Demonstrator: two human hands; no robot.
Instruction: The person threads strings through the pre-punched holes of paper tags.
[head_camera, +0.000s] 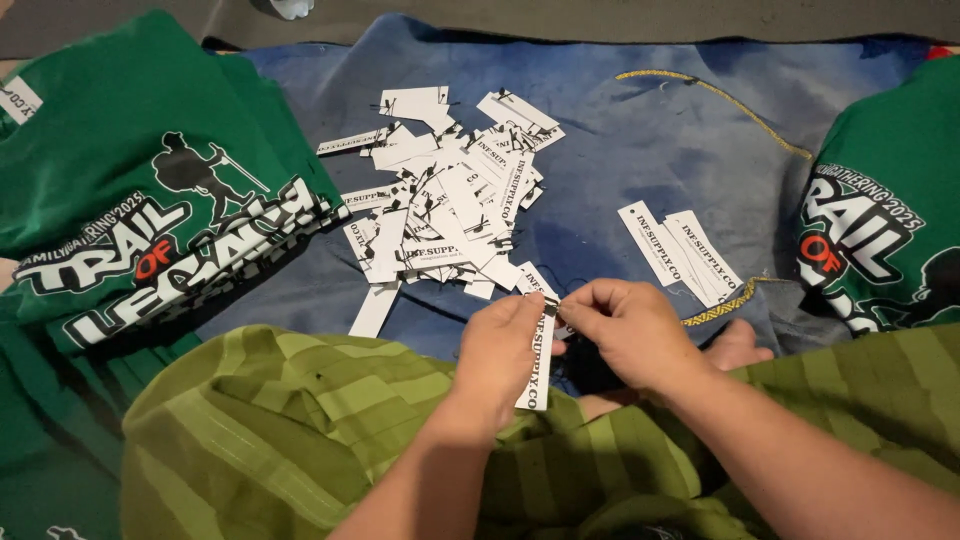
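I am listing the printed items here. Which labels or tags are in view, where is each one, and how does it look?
Held tag: between both hands, narrow white strip, black print.
Tag pile: centre of the blue cloth, many white strips, jumbled.
Two tags: right of the pile, side by side, white.
Small label: far left on green shirt, white.

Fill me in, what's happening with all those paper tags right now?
A person seated on a blue cloth holds one white paper tag upright between both hands: the left hand grips its side, while the right hand pinches at its top end. A loose pile of tags lies just beyond, a few separate tags to the right. Folded green printed shirts sit on both sides.
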